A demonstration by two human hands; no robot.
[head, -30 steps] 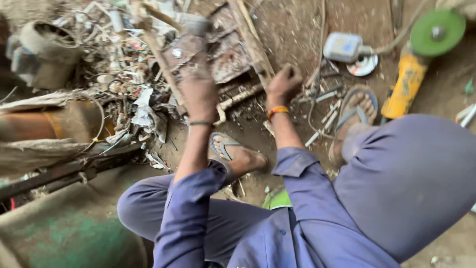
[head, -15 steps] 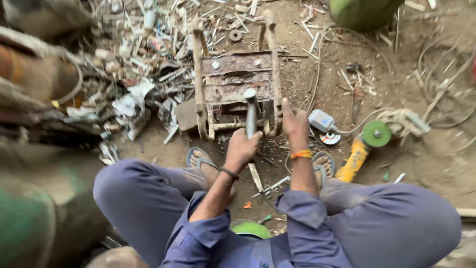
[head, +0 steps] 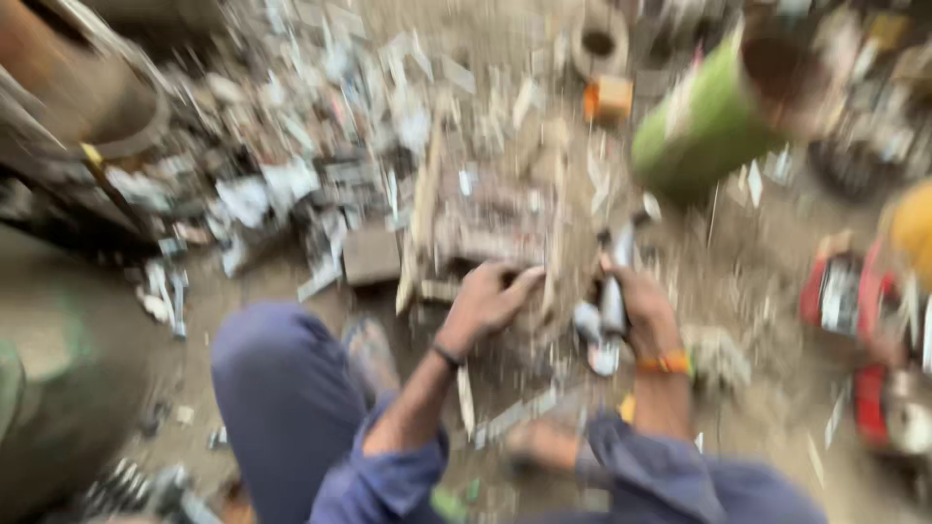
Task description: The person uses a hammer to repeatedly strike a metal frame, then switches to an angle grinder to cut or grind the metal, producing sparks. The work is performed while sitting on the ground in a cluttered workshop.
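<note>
Heavy motion blur, so details are coarse. Person squats on dirt ground, both forearms out in blue sleeves. Left hand (head: 485, 301) lies on the near edge of a rusty metal frame (head: 490, 218) on the ground in front, fingers curled over the edge with the index pointing out toward the right hand; dark band on that wrist. Whether it actually clamps the frame or only rests there, can't tell through the blur. Right hand (head: 636, 311) is closed around a short grey tool (head: 614, 291), held roughly upright, top end sticking up above the fist, lower end below it; orange band (head: 663, 364) on that wrist. Tool sits just beside the frame's right rail, hands close together, a small gap between them. Can't tell whether the tool touches the frame. Beyond the left hand and off to its left: a heap of pale scrap bits (head: 320, 146) spread over the ground. Beyond the right hand, up and to its right: a green cylinder (head: 709, 121) lying tilted. Far right of the right hand: red and white gear (head: 854, 311), shape unreadable. A sandalled foot (head: 544, 442) shows below the hands, between the knees.
</note>
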